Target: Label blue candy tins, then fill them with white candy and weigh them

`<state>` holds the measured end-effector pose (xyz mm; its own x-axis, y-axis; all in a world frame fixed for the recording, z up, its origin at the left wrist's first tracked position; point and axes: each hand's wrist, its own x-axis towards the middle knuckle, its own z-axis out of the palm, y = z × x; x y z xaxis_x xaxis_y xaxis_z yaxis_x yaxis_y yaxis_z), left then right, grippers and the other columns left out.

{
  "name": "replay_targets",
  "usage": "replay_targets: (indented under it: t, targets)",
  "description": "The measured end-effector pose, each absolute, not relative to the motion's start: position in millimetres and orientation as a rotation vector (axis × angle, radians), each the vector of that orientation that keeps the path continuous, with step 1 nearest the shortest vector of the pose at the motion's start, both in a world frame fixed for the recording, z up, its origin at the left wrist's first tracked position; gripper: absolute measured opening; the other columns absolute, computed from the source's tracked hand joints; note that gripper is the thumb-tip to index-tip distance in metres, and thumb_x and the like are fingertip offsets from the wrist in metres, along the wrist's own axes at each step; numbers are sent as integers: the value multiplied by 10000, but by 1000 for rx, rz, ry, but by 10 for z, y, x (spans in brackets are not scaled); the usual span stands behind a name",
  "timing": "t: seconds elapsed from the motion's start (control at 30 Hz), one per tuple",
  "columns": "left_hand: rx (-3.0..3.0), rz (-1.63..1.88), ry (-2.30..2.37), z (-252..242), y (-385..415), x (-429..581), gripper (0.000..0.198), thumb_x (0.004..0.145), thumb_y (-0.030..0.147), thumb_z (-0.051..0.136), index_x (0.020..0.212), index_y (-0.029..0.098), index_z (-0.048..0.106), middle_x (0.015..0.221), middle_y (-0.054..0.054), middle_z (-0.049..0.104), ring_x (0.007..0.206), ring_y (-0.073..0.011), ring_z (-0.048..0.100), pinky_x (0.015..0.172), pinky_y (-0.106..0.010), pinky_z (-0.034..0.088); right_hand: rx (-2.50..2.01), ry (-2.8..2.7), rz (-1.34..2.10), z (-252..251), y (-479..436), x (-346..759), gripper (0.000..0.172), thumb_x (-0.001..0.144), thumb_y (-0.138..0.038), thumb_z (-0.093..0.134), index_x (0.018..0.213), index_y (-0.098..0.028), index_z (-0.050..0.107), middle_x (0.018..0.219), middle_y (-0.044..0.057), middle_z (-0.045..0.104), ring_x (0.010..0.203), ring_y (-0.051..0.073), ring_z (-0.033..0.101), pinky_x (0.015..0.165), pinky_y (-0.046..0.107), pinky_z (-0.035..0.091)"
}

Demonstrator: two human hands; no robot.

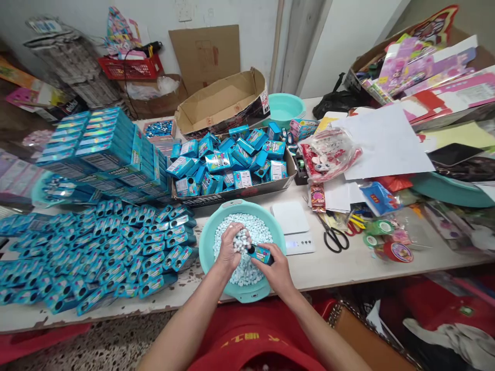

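Note:
Cupped over a turquoise basin (208,242), my left hand (231,245) holds a heap of small white pellets (241,241), like candies. My right hand (276,268) grips a small blue box (261,253) between thumb and fingers. The box is tilted, with a dark round hole in its end turned toward the pellets in my left palm. More pale pellets (247,277) fill the basin below both hands. Left of the basin stand many blue boxes (127,247) in rows, holes facing up.
A carton (232,196) of jumbled blue boxes sits behind the basin, next to stacked blue boxes (108,144). Right of the basin are a white scale (294,226), black scissors (335,237) and tape rolls (384,228). White paper (382,139) lies farther back.

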<state>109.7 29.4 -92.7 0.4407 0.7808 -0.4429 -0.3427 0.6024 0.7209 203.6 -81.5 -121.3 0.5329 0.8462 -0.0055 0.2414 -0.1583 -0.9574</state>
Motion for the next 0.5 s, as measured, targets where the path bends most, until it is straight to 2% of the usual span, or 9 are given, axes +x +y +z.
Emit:
replay_targets:
  t: [0.07, 0.2, 0.37, 0.5]
  targets:
    - [615, 858, 866, -894, 274, 1141, 229, 665, 334, 638, 714, 165, 493, 628, 15, 567, 568, -119, 587, 510, -218, 438, -1689, -986, 669, -1226, -750, 1989, 273, 667, -287, 724, 924, -237, 647, 928, 46, 643, 910, 239, 598, 837, 396, 473]
    - [659, 938, 915, -937, 280, 1163, 221, 654, 317, 651, 712, 167, 499, 637, 31, 567, 590, -108, 588, 581, -230, 451, -1709, -1036, 631, -1248, -664, 1931, 262, 678, -275, 715, 927, -239, 641, 915, 43, 642, 907, 239, 596, 827, 394, 471]
    - [648, 960, 1033, -977, 322, 1163, 256, 643, 320, 676, 765, 171, 508, 660, 35, 574, 555, -104, 580, 523, -218, 429, -1714, -1074, 669, -1233, -623, 1904, 278, 664, -257, 726, 928, -237, 640, 921, 46, 643, 908, 247, 596, 822, 395, 469]
    - [659, 993, 1009, -945, 355, 1164, 261, 666, 348, 672, 740, 172, 494, 595, 52, 533, 499, -91, 550, 464, -195, 392, -1706, -1043, 698, -1174, -610, 1898, 290, 668, -255, 729, 943, -238, 640, 941, 47, 639, 930, 246, 588, 843, 397, 458]
